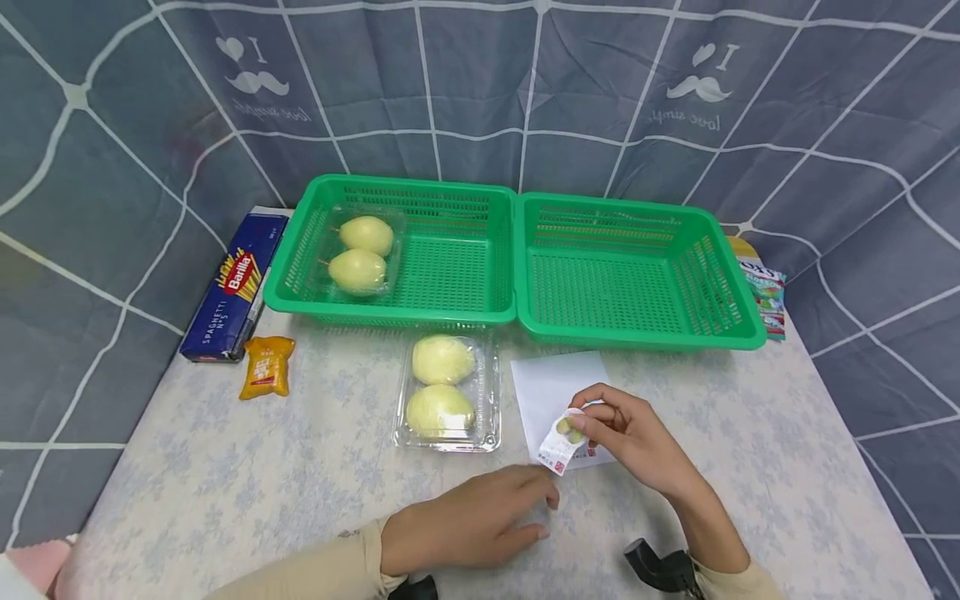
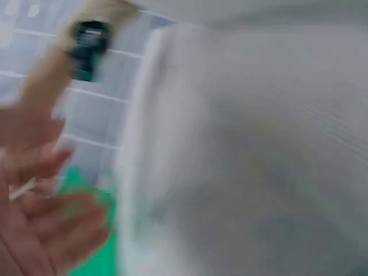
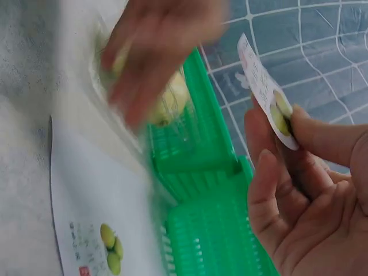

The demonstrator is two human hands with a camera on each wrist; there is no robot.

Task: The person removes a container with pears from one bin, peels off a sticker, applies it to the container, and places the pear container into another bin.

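Note:
My right hand [image 1: 637,437] pinches a small white label [image 1: 557,448] with a green fruit picture between thumb and fingers; the right wrist view shows the label [image 3: 261,86] upright in the pinch of that hand [image 3: 316,195]. Beneath it on the table lies a white sheet [image 1: 551,383], printed with the same kind of fruit. My left hand [image 1: 480,517] is over the table just left of and below the label, holding nothing, its fingers loosely bent; it is blurred in the left wrist view. A clear lidded box [image 1: 487,400] with two pale yellow fruits [image 1: 441,410] sits left of the sheet.
Two green baskets [image 1: 405,313] [image 1: 637,337] stand side by side at the back; the left one holds another clear box with two pears [image 1: 357,272]. A blue spaghetti box [image 1: 232,292] and an orange packet [image 1: 267,367] lie at left, colourful packets [image 1: 768,296] at right.

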